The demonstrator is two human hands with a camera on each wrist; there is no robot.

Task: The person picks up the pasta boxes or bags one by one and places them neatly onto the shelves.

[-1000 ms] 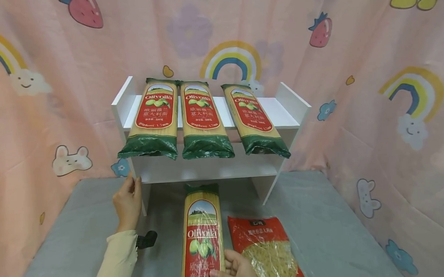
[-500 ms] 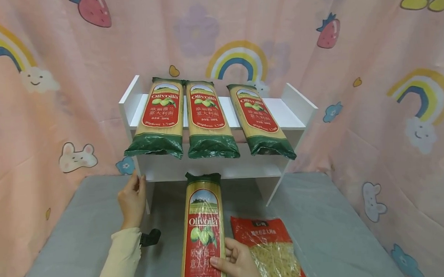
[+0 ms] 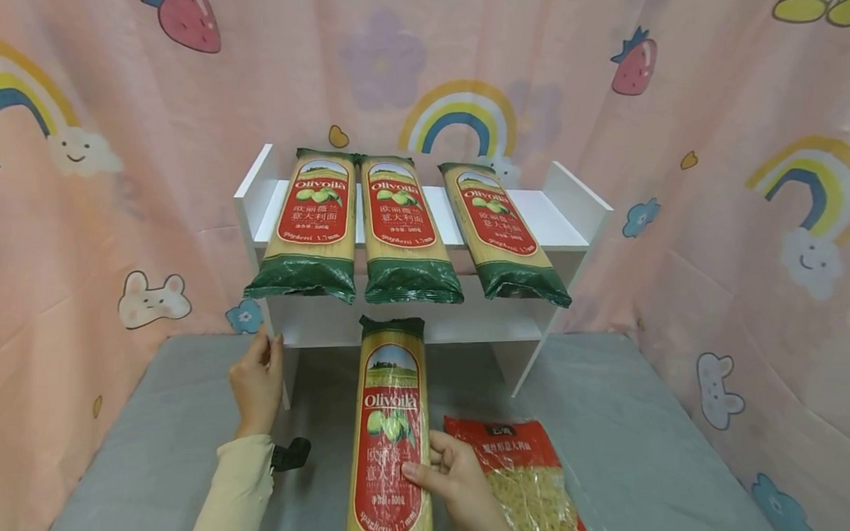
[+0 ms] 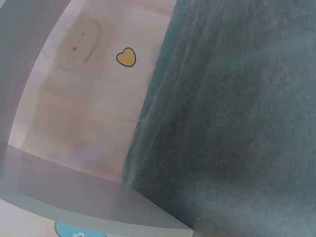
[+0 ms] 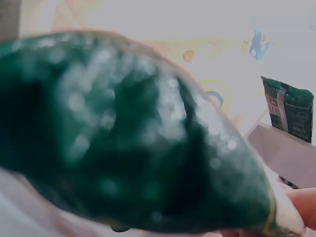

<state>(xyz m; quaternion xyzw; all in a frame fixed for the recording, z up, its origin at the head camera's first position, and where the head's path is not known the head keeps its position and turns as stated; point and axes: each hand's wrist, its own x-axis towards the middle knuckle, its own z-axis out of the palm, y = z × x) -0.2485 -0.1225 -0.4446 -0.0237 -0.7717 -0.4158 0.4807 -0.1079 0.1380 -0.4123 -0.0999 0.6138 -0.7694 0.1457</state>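
Note:
My right hand [image 3: 460,479] grips a packet of spaghetti [image 3: 393,392] by its right edge, thumb on the red label. The packet stands tilted in front of the white shelf [image 3: 329,331], its green top end level with the lower board. In the right wrist view, the packet's green end [image 5: 123,133] fills much of the picture, blurred. With thumb and fingers, my left hand [image 3: 257,388] holds the shelf's left side panel. Three similar spaghetti packets, the left one [image 3: 311,222], the middle one [image 3: 402,227] and the right one [image 3: 501,231], lie on the top board, green ends overhanging the front.
A red bag of spiral pasta [image 3: 520,473] lies on the grey cloth [image 3: 635,446], right of my right hand. Behind the shelf hangs a pink patterned curtain [image 3: 306,74]. The shelf's right side panel [image 3: 573,202] rises above the top board.
My right hand has raised the spaghetti packet and moved it toward the shelf. My left hand keeps its hold on the side panel. The head view has shifted slightly.

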